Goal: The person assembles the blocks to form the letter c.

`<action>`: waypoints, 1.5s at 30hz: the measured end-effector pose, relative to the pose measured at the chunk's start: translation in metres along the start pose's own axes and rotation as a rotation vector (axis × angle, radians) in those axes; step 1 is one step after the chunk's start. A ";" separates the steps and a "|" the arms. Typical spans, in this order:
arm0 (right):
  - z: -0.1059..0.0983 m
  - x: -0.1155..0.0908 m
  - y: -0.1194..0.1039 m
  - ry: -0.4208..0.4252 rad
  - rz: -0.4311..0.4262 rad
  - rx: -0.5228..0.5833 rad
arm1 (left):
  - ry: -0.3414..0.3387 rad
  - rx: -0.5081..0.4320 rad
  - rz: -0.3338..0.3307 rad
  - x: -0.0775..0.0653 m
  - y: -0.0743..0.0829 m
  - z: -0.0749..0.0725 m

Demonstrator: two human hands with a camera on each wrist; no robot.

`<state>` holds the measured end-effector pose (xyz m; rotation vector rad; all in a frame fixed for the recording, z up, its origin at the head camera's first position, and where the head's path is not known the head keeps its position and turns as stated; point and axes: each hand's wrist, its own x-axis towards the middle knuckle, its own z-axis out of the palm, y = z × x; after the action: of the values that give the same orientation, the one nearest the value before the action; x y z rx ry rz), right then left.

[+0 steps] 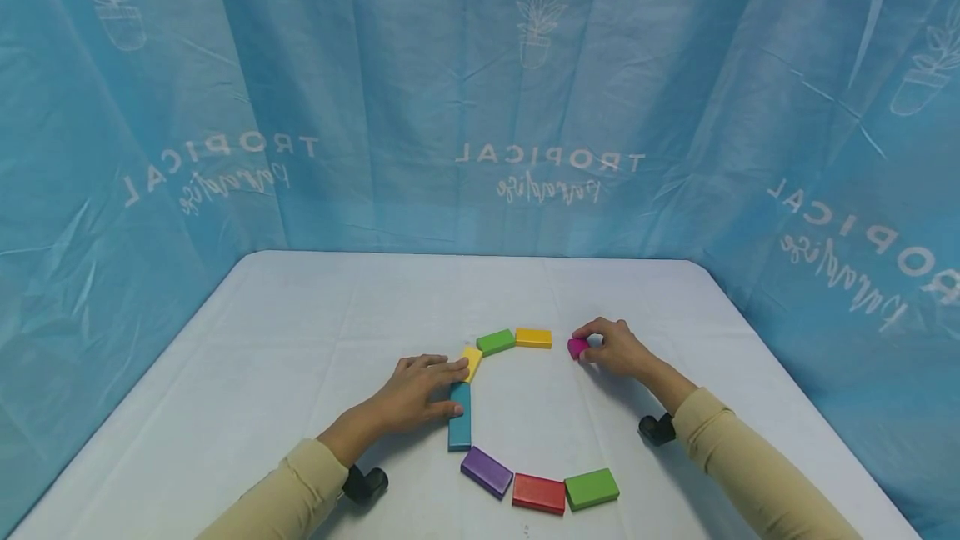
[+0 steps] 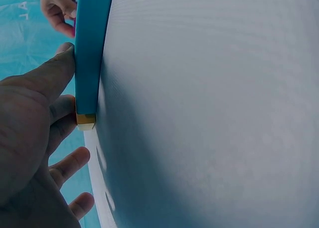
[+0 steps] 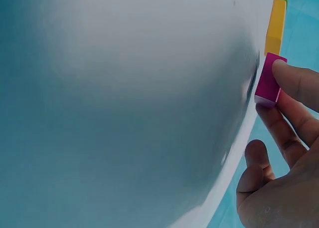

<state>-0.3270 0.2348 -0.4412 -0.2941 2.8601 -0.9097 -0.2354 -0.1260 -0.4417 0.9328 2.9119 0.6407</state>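
My right hand (image 1: pixel 617 348) pinches a magenta block (image 1: pixel 577 347) between thumb and fingers, just right of an orange-yellow block (image 1: pixel 533 338) at the far side of a curved row. In the right wrist view, the thumb presses one face of the magenta block (image 3: pixel 269 81), with fingertips at its lower end. My left hand (image 1: pixel 420 394) rests at the row's left side, its thumb touching a long blue block (image 1: pixel 461 417) and its fingertips on a yellow block (image 1: pixel 472 361). The left wrist view has the thumb along the blue block (image 2: pixel 90 53), other fingers spread loosely.
A green block (image 1: pixel 496 343) lies between the two yellowish ones. Nearer me, a purple block (image 1: pixel 487 472), a red block (image 1: pixel 538 494) and another green block (image 1: pixel 592 489) continue the curve. All lie on a white-covered table (image 1: pixel 337 307), with a blue printed curtain (image 1: pixel 405 98) around it.
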 end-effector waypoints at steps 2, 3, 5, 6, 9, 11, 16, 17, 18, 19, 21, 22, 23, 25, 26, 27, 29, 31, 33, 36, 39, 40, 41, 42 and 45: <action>-0.001 -0.002 0.000 0.002 -0.001 0.008 | -0.001 0.000 -0.003 0.000 0.000 0.000; -0.002 -0.003 0.000 0.005 0.000 0.010 | -0.001 -0.002 -0.004 0.001 0.000 -0.001; -0.003 -0.005 0.000 0.009 -0.008 0.014 | 0.000 -0.007 -0.005 0.001 0.000 -0.001; -0.004 -0.006 0.000 0.011 -0.014 0.013 | -0.002 -0.007 -0.005 0.001 0.000 -0.001; -0.007 -0.012 0.000 0.015 -0.036 0.022 | -0.004 -0.008 -0.006 0.001 0.000 -0.001; -0.009 -0.016 0.000 0.013 -0.050 0.036 | -0.005 -0.004 -0.007 0.001 0.000 -0.001; -0.013 -0.029 0.001 -0.005 -0.059 0.072 | -0.004 0.003 -0.012 0.002 0.000 -0.002; -0.013 -0.031 0.001 -0.009 -0.065 0.075 | -0.005 0.003 -0.012 0.002 0.000 -0.002; -0.013 -0.034 0.002 -0.009 -0.073 0.074 | -0.007 0.002 -0.012 0.002 0.000 -0.002; -0.013 -0.037 0.002 -0.010 -0.081 0.074 | -0.008 0.000 -0.012 0.002 0.000 -0.002; -0.012 -0.043 0.003 -0.006 -0.089 0.072 | -0.011 -0.002 -0.012 0.001 0.000 -0.002; -0.012 -0.046 0.003 -0.004 -0.098 0.068 | -0.013 -0.004 -0.011 0.001 0.000 -0.002; -0.012 -0.048 0.003 -0.003 -0.106 0.065 | -0.014 -0.006 -0.010 0.001 0.000 -0.002; -0.011 -0.054 0.002 -0.002 -0.113 0.066 | -0.014 -0.007 -0.008 0.001 0.001 -0.002; -0.011 -0.057 0.002 -0.002 -0.116 0.068 | -0.013 -0.007 -0.007 0.001 0.001 -0.002; -0.011 -0.060 0.001 -0.003 -0.123 0.071 | -0.011 -0.005 -0.005 0.001 0.001 -0.003; -0.011 -0.066 0.001 -0.005 -0.132 0.079 | -0.008 -0.002 -0.002 0.001 0.001 -0.003; -0.010 -0.073 0.001 -0.003 -0.141 0.085 | -0.006 -0.001 0.000 0.001 0.000 -0.003; -0.010 -0.079 0.002 -0.004 -0.147 0.092 | -0.005 -0.001 0.001 0.001 0.000 -0.003; -0.008 -0.087 0.002 -0.004 -0.148 0.091 | -0.005 -0.004 0.000 0.001 0.000 -0.003; -0.007 -0.094 0.002 -0.009 -0.139 0.091 | -0.005 -0.007 -0.002 0.000 0.001 -0.002; -0.007 -0.097 0.002 -0.012 -0.137 0.095 | -0.005 -0.008 -0.003 0.000 0.000 -0.002; -0.006 -0.099 0.002 -0.018 -0.136 0.099 | -0.005 -0.009 -0.003 0.000 0.001 -0.002; -0.006 -0.101 0.001 -0.023 -0.136 0.101 | -0.005 -0.010 -0.004 0.000 0.001 -0.001; -0.006 -0.108 0.002 -0.041 -0.151 0.109 | -0.008 -0.014 -0.006 0.000 0.001 -0.001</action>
<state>-0.2236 0.2631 -0.4311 -0.5153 2.7688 -1.0692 -0.2350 -0.1260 -0.4401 0.9223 2.8983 0.6553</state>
